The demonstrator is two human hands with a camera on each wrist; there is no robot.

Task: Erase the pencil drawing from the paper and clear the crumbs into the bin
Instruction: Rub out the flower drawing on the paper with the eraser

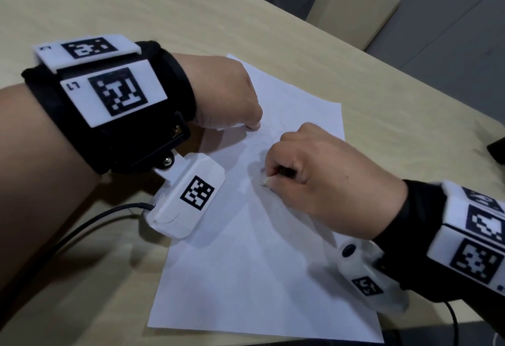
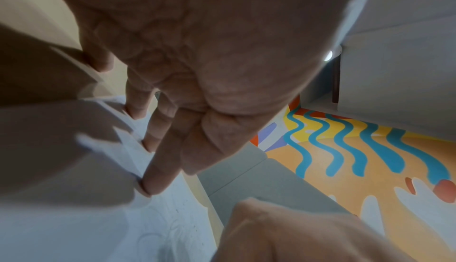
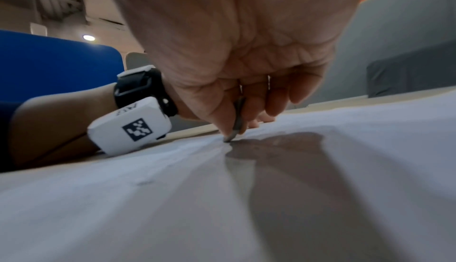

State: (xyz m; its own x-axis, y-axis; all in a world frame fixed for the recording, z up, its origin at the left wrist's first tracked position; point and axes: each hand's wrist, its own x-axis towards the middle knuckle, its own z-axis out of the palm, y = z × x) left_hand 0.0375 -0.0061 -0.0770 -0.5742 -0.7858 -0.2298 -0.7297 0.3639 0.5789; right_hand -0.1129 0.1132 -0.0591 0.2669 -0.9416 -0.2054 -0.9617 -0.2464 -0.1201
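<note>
A white paper sheet (image 1: 246, 263) lies on the beige table (image 1: 136, 4), with faint pencil lines (image 1: 269, 138) near its upper middle. My left hand (image 1: 252, 126) presses straight fingertips (image 2: 148, 186) onto the sheet (image 2: 74, 237) just left of the lines. My right hand (image 1: 269, 179) pinches a thin dark pencil-like stick (image 1: 284, 172). The stick's pale tip touches the paper. In the right wrist view the stick (image 3: 238, 117) slants down between thumb and fingers onto the sheet (image 3: 123, 207). Small dark specks (image 2: 177, 211) dot the paper. No bin shows in any view.
Beige chairs (image 1: 355, 9) stand past the table's far right edge. A dark object (image 1: 497, 151) sits at the right border of the table. Black cables (image 1: 82, 225) trail from both wrist cameras across the near table. A colourful patterned floor (image 2: 345, 158) lies beyond.
</note>
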